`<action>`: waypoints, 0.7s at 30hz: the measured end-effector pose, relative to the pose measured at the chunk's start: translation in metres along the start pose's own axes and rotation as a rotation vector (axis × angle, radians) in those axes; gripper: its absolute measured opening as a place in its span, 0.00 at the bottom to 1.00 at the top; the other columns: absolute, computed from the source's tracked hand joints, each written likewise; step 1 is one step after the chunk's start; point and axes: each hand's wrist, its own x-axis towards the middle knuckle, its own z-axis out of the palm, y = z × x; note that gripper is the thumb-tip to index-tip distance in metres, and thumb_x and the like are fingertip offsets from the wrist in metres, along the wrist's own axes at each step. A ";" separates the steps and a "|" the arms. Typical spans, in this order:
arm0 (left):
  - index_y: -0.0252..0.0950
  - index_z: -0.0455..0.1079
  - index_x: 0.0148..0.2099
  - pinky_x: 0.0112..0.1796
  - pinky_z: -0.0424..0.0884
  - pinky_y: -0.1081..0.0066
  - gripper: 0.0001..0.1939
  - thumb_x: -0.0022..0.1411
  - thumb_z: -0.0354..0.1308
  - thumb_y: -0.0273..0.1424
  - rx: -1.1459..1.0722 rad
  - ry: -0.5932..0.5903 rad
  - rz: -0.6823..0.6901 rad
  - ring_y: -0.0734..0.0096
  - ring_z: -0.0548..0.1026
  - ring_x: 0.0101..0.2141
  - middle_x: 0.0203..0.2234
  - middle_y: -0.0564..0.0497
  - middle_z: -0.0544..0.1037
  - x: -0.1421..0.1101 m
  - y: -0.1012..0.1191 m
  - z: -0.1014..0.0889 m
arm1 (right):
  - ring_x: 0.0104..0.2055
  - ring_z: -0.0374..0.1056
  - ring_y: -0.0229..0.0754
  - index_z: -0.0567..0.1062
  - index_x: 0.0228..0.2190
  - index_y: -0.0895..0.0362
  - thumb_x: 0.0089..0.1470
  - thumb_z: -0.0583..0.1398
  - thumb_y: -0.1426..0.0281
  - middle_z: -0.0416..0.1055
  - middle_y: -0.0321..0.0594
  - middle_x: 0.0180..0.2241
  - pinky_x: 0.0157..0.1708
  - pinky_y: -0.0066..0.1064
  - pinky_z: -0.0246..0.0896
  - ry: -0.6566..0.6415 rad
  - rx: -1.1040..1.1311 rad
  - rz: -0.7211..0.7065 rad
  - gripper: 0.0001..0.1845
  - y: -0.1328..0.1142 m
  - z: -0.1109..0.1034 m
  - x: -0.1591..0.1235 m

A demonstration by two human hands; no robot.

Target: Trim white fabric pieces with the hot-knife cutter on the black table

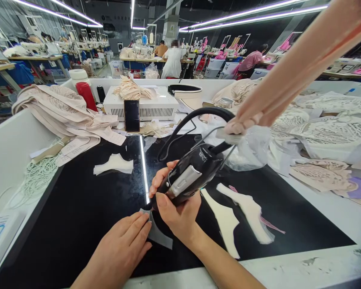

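My right hand (180,212) is wrapped round a black handheld electric tool (186,176) with a silver lever on its side. The tool slants down to the left, its narrow tip close to my left fingertips. With fingers stretched out, my left hand (124,241) presses on a thin grey curved piece of material (161,236) on the black board (78,224). Part of that piece is hidden under the fingers. To the right of my right hand lie a cream cut piece (222,220) and a white padded piece (251,214). Another white piece (114,164) rests farther left.
A thick black cable (183,120) loops from the tool, and a pale fabric strap (291,72) comes down to it from the upper right. Behind stand a phone (132,115) and a white box (164,105). Fabric (66,112) and lace cups (331,130) are heaped at the sides.
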 end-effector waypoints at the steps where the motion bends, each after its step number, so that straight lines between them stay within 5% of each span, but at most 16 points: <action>1: 0.32 0.73 0.52 0.46 0.77 0.69 0.18 0.76 0.43 0.32 -0.002 0.002 0.001 0.68 0.79 0.46 0.46 0.48 0.81 0.000 0.000 0.000 | 0.27 0.69 0.40 0.57 0.46 0.51 0.50 0.66 0.64 0.67 0.33 0.30 0.26 0.35 0.72 0.001 -0.005 -0.004 0.27 0.001 -0.001 0.000; 7: 0.32 0.73 0.53 0.49 0.75 0.71 0.17 0.76 0.44 0.32 -0.008 0.009 0.007 0.70 0.78 0.48 0.47 0.49 0.81 -0.002 -0.002 0.000 | 0.30 0.71 0.41 0.60 0.46 0.51 0.54 0.64 0.66 0.68 0.34 0.31 0.37 0.41 0.75 0.020 -0.068 -0.018 0.22 0.005 -0.002 0.000; 21: 0.31 0.75 0.50 0.46 0.76 0.70 0.21 0.77 0.39 0.30 0.029 0.020 0.024 0.70 0.79 0.46 0.45 0.49 0.82 0.000 -0.001 -0.002 | 0.26 0.66 0.36 0.62 0.44 0.51 0.50 0.66 0.70 0.68 0.32 0.31 0.30 0.34 0.73 -0.032 0.071 -0.024 0.23 0.008 0.011 0.002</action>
